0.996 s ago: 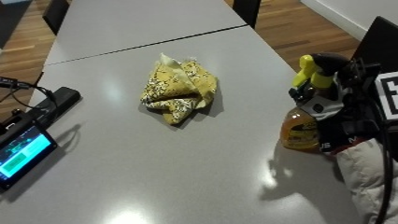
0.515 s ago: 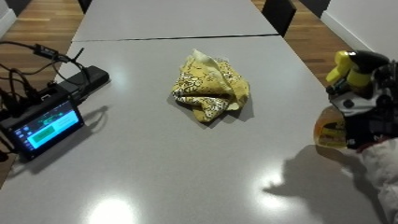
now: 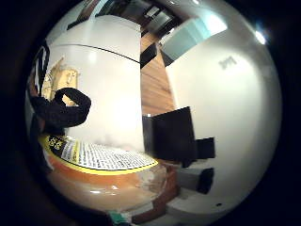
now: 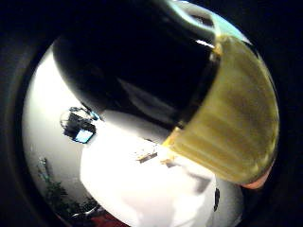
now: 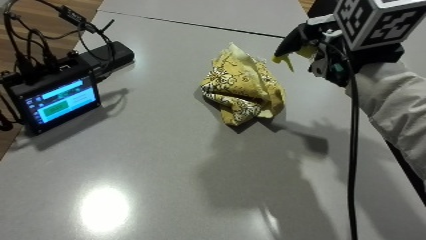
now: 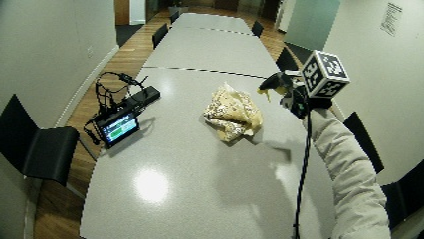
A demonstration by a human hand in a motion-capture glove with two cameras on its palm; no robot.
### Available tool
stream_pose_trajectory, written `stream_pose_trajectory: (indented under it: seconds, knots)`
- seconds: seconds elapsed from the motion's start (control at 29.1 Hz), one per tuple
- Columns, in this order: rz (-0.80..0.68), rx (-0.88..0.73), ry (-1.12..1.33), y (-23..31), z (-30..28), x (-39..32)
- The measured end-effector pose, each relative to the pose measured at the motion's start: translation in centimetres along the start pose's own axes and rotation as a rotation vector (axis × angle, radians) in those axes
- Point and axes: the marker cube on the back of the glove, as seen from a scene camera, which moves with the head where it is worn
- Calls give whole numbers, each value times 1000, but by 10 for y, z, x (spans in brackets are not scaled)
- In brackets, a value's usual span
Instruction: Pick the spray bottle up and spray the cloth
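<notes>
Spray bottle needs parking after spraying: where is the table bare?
Bare table spreads on the near side of the cloth, and between cloth and monitor. Crowded: the monitor's cable corner, and beside the cloth where the right hand holds the spray bottle.

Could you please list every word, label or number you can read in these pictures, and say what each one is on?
None can be read.
Bottle label: rows of print, too blurred.
Monitor screen: green and white panels, text too small.
Wall sign: too small.
Cloth: dark pattern only, no lettering.
</notes>
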Motion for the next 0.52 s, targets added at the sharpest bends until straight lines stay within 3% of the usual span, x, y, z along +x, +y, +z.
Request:
stream_pose_trajectory:
  seconds: [0.17, 0.52]
  knots:
    - [-87, -61, 233, -6, 1, -17]
    - [-65, -51, 182, -11, 2, -27]
